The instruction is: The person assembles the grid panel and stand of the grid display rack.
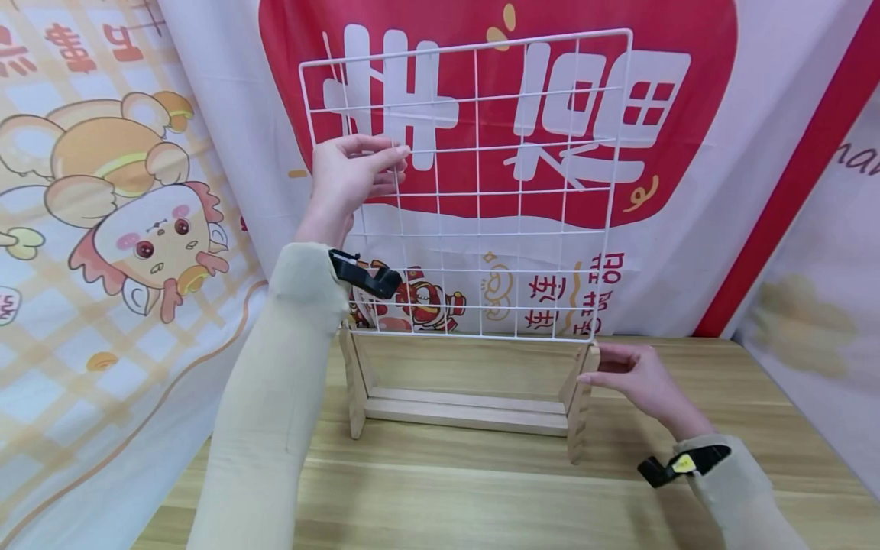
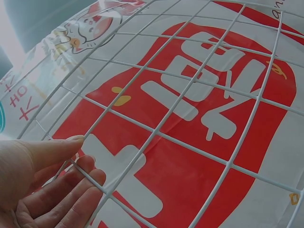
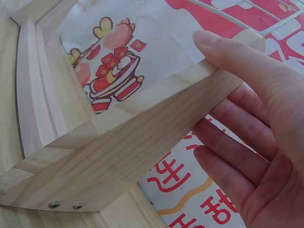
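Note:
A white wire grid panel (image 1: 477, 149) stands nearly upright, its lower edge level with the tops of a wooden stand (image 1: 467, 416). My left hand (image 1: 354, 176) pinches a wire on the panel's left side, thumb in front and fingers behind, as the left wrist view shows. My right hand (image 1: 639, 378) grips the upper end of the stand's right upright (image 3: 142, 128), with the thumb (image 3: 221, 47) on its edge and the fingers on the outer face. The left upright (image 1: 354, 389) stands free of both hands. Whether the panel sits in slots cannot be told.
The stand rests on a wood-grain table (image 1: 447, 496). Behind it hangs a white cloth with a red printed patch (image 1: 660, 176). A checked cloth with a cartoon figure (image 1: 151, 221) hangs at left. Two screw heads (image 3: 54, 204) show low on the upright.

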Tool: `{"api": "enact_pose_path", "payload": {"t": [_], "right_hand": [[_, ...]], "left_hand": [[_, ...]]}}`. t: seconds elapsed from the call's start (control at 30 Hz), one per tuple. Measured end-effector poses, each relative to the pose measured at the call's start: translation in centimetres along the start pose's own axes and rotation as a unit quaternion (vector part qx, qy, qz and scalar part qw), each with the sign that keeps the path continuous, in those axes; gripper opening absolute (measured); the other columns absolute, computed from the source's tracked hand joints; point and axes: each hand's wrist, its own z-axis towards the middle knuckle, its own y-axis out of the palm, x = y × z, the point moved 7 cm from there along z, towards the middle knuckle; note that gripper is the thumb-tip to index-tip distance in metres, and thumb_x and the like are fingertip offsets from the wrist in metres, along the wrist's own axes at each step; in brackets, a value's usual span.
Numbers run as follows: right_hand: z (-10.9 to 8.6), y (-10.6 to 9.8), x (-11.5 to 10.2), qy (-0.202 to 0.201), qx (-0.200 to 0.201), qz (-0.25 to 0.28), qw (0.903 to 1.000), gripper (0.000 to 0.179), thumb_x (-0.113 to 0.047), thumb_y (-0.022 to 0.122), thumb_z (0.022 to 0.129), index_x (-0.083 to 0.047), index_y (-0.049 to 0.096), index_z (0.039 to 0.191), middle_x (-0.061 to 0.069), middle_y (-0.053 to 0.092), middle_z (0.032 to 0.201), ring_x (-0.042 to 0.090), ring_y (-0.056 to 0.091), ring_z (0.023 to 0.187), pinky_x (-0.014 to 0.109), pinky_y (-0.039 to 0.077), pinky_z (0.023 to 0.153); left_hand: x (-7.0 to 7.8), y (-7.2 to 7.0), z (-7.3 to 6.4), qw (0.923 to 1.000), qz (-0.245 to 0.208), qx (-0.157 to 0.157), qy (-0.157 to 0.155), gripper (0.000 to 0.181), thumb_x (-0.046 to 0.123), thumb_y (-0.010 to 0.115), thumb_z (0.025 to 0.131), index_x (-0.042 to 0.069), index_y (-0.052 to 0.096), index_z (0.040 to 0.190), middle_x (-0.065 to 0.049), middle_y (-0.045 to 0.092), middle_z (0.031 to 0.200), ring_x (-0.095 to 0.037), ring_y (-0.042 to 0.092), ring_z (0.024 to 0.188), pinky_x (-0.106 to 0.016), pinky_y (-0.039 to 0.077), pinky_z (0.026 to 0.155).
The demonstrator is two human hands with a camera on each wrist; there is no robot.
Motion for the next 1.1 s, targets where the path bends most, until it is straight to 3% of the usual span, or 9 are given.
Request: {"api": "enact_pose_path", "payload": {"t": [0.87, 1.1], "right_hand": [[0.1, -0.1, 0.4, 0.019, 0.003, -0.012, 0.9998, 0.056, -0.022, 0.086, 0.085, 0.001, 0.066, 0.132, 0.015, 0.073, 0.112, 0.017, 0.071, 0.095, 0.029, 0.06, 0.08], [0.1, -0.1, 0.4, 0.016, 0.005, -0.012, 0.9998, 0.054, -0.021, 0.086, 0.085, 0.002, 0.067, 0.13, 0.016, 0.073, 0.111, 0.017, 0.071, 0.095, 0.029, 0.06, 0.08]], "left_hand": [[-0.2, 0.9, -1.2, 0.9993, 0.012, -0.001, 0.034, 0.038, 0.035, 0.084, 0.084, 0.015, 0.077, 0.115, -0.005, 0.074, 0.108, -0.02, 0.073, 0.094, -0.03, 0.059, 0.088], [-0.2, 0.9, -1.6, 0.9987, 0.019, 0.006, 0.046, 0.041, 0.036, 0.083, 0.084, 0.014, 0.076, 0.118, -0.004, 0.074, 0.108, -0.018, 0.073, 0.093, -0.027, 0.06, 0.083]]}}
